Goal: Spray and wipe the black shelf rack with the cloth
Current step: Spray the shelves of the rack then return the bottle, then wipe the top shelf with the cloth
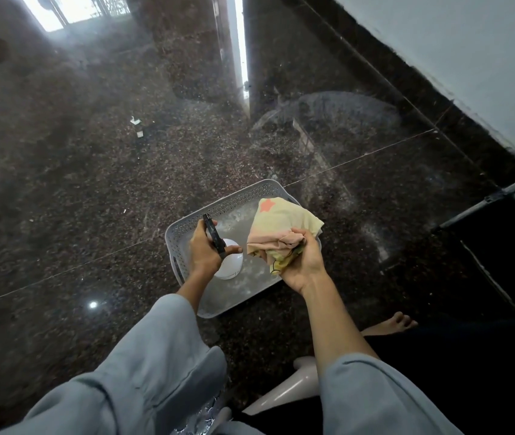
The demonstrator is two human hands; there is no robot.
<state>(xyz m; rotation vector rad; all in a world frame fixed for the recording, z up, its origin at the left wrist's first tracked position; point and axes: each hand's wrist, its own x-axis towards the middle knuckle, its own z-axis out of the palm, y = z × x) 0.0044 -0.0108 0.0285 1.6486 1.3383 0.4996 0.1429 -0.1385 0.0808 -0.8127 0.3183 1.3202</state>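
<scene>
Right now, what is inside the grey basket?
The basket shows a bare, whitish floor. The left hand holds a spray bottle above it, the right hand a cloth; they hide the floor beneath.

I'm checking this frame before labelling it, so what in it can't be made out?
Head view only:
- Black shelf rack: only a few bars show at the right edge; the frame cuts off the rest.
- Spray bottle: the left hand covers much of it; no label readable.
- Cloth: bunched in the right hand, so its full print is hidden.
- Basket: near side behind the arms.
</scene>
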